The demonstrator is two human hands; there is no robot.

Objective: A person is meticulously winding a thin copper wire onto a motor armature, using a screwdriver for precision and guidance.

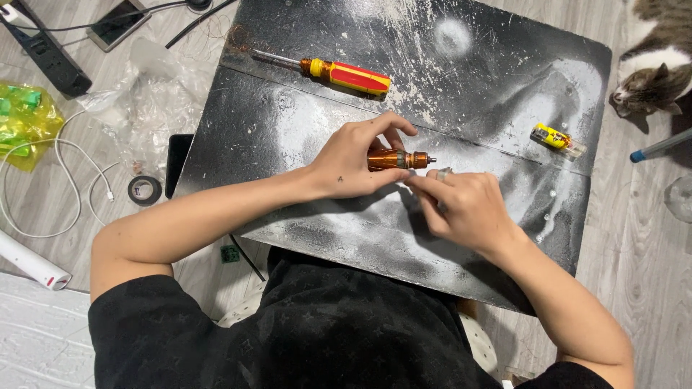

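Note:
My left hand (357, 160) grips a small copper-coloured cylindrical device (401, 159), held sideways just above the dark board (346, 223), its black tip pointing right. My right hand (463, 207) sits directly right of it, with a ring on one finger and its fingertips pinched together by the device's lower edge. Whether those fingers hold a small part is hidden. A red and yellow screwdriver (339, 73) lies on the board's far side, apart from both hands.
A small yellow object (556, 139) rests at the board's right. A cat (652, 61) lies off the top-right corner. On the floor at left are a tape roll (145, 190), a white cable (61, 180), a power strip (43, 50), a phone (117, 24), a green bag (25, 119) and crumpled clear plastic (155, 101).

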